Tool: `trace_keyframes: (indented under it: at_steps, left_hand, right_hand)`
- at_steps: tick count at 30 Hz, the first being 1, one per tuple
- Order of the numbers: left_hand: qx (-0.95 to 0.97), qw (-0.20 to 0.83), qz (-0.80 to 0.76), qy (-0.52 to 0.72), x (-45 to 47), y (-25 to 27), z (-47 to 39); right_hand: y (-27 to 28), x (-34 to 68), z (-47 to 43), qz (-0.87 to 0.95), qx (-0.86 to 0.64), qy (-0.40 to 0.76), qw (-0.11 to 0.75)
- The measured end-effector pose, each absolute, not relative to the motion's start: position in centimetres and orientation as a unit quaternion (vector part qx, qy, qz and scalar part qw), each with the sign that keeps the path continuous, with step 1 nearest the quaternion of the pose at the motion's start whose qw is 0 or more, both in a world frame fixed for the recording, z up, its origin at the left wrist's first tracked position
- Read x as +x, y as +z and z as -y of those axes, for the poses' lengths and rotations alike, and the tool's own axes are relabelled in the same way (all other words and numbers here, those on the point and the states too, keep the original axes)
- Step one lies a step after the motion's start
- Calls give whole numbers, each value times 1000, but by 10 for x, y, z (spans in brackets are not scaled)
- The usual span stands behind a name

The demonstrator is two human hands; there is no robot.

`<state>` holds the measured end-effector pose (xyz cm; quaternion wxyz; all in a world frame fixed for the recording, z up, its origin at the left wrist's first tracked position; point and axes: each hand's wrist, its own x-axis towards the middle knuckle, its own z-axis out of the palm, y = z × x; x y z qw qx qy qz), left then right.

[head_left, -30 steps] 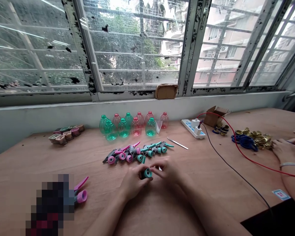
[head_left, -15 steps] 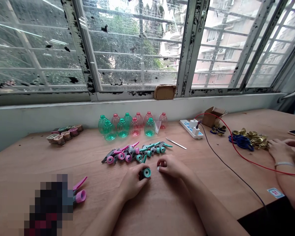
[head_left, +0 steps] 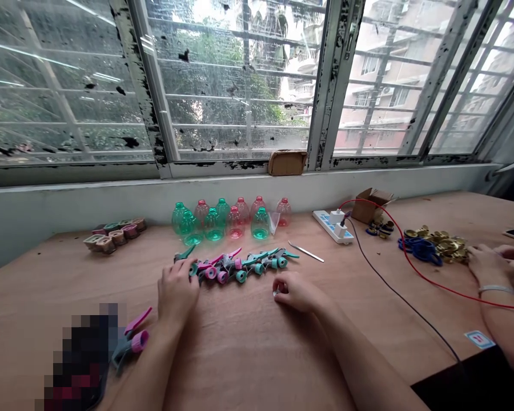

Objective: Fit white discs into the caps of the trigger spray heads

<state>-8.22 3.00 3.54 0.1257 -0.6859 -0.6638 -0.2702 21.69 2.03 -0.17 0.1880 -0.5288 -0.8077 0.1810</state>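
My left hand (head_left: 176,292) is at the left end of a row of pink and teal trigger spray heads (head_left: 241,276). Its fingers are closed round a teal trigger spray head (head_left: 187,252), whose lever and round cap show past them. My right hand (head_left: 297,292) rests on the table in front of the row's right end. Thumb and forefinger pinch a small whitish piece (head_left: 276,293), too small to name. Another pink-capped spray head (head_left: 139,341) lies left of my left forearm.
Green and pink clear bottles (head_left: 214,225) stand behind the row, with tweezers (head_left: 306,252) to its right. Farther right are a power strip (head_left: 333,227), cables and gold-coloured parts (head_left: 449,244) near another person's hands (head_left: 490,265). Small containers (head_left: 115,235) sit far left.
My left hand has carried the teal spray head from the middle of the table leftward to the row's left end. My right hand has stayed nearly in place.
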Motion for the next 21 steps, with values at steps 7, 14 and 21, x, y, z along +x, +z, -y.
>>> trace_keyframes:
  at_steps: [7,14,21]
  left_hand:
    - [-703,100,667,-224,-90,28,-38]
    - [-715,94,644,-258,-91,23,-42]
    - [-690,94,685,-212,-99,40,-20]
  right_hand:
    - [-2,216,-21,810,-525,180,187]
    - [-5,216,-22,811,-520,185,195]
    - [-2,216,-21,813,-522,178,184]
